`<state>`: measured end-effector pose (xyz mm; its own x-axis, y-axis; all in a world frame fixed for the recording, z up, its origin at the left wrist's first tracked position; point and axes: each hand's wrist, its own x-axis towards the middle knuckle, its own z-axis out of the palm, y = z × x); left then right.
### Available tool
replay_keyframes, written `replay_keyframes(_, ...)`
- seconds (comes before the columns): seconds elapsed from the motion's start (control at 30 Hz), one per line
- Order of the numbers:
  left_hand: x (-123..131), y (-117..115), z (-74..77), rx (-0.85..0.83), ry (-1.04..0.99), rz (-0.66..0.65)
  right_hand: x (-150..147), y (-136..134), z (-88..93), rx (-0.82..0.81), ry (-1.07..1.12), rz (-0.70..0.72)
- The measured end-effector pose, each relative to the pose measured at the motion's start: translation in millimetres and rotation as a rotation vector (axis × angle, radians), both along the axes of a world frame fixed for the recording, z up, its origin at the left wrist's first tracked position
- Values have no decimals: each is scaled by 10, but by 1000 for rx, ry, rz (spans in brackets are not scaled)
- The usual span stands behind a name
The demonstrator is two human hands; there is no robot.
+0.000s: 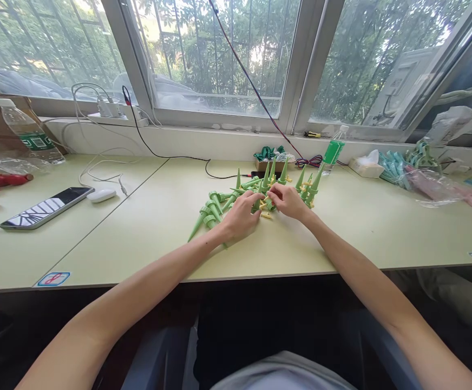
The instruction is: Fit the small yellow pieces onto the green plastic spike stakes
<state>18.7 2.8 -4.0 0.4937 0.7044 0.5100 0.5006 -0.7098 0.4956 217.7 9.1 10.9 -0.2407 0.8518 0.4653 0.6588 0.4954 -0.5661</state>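
Observation:
Green plastic plant watering spikes lie heaped on the pale table just left of my left hand. Its fingers are curled around a green spike at the near side of the group, mostly covered by the hand. My right hand is closed in a pinch close to the left fingertips. What sits between its fingers is too small and covered to make out. Several spikes stand points up behind and right of the hands, with small yellow valve pieces on them. A loose yellow piece lies on the table between the hands.
A phone and a white mouse lie at left, near white cables. A small box, a green-labelled bottle and a tissue pack stand toward the window sill. Plastic-wrapped items lie far right.

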Motion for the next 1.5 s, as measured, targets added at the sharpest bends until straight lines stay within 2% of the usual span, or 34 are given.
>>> replay_keyframes(0.23, -13, 0, 26, 68, 4, 51, 1, 10, -13, 15, -8, 5)
replay_keyframes(0.4, -25, 51, -31, 63, 121, -1, 4, 14, -15, 7, -14, 9)
replay_keyframes(0.53, -28, 56, -56, 69, 123, 2, 10, 24, -27, 1, -17, 4)
replay_keyframes(0.63, -22, 38, -25, 106, 56, -24, 11, 22, -26, 4, -24, 7)
replay_keyframes(0.77, -8, 48, 28, 173, -173, -18, 9, 14, -17, 3, -32, 5)
replay_keyframes(0.9, -5, 102, 14, 87, -239, 73, 6, 13, -14, -5, -32, 6)
replay_keyframes(1.07, -2, 121, -7, -34, -206, 63, -8, 2, -6, -7, -33, 18)
replay_keyframes(1.2, 2, 108, 18, -49, -214, 39, -11, -1, -5, -5, -43, 15)
replay_keyframes(1.5, -6, 120, 49, -69, -251, 84, -8, -1, -9, -6, -61, 8)
